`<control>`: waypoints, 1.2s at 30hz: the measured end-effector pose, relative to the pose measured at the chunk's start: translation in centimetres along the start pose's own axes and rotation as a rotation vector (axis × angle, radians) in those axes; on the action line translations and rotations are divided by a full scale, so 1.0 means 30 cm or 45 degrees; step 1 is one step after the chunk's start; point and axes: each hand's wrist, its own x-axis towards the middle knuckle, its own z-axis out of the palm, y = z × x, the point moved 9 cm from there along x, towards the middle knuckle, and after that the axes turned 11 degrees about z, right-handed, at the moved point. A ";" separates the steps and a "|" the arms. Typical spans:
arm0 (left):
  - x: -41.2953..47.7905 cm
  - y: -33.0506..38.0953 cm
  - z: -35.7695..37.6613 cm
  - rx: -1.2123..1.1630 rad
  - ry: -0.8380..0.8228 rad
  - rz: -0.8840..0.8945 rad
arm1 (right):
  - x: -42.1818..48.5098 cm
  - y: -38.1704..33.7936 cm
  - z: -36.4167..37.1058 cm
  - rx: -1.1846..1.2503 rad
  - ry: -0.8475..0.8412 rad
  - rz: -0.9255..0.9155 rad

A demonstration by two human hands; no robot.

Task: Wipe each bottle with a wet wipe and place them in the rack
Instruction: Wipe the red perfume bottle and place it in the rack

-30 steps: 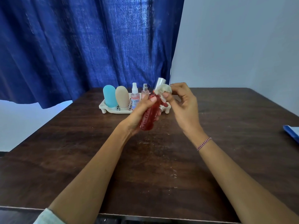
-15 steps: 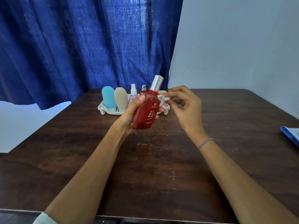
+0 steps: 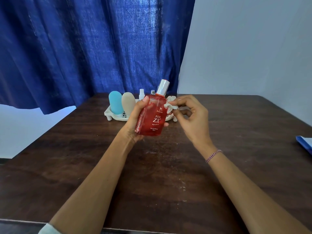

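My left hand grips a red perfume bottle with a silver cap, held upright above the table, its label facing me. My right hand pinches a crumpled whitish wet wipe against the bottle's upper right shoulder. Behind the bottle stands a white rack at the table's far side. It holds a blue bottle, a beige bottle and two small spray bottles, partly hidden by my left hand and the red bottle.
A dark wooden table stretches in front of me. A blue-and-white object lies at its right edge. A blue curtain hangs behind the rack, beside a pale wall.
The red bottle has turned from tilted with the wipe over its cap to upright with the label facing me. The wipe has moved down from the cap to the bottle's shoulder.
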 end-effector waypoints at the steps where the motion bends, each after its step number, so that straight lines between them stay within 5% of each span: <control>1: 0.005 0.000 -0.010 0.010 0.016 0.004 | -0.001 -0.003 0.003 -0.024 -0.007 -0.018; 8: 0.025 0.025 -0.055 0.093 0.010 0.074 | -0.036 -0.032 0.114 -0.229 -0.353 -0.153; 14: 0.026 -0.013 -0.087 0.143 0.048 -0.052 | -0.017 0.012 0.116 -0.184 -0.637 0.105; 23: 0.037 -0.004 -0.113 0.058 0.128 0.020 | -0.083 0.112 0.181 -0.564 -1.020 0.279; 36: 0.031 -0.023 -0.083 -0.032 0.081 0.009 | -0.072 0.173 0.190 -0.007 -0.635 0.626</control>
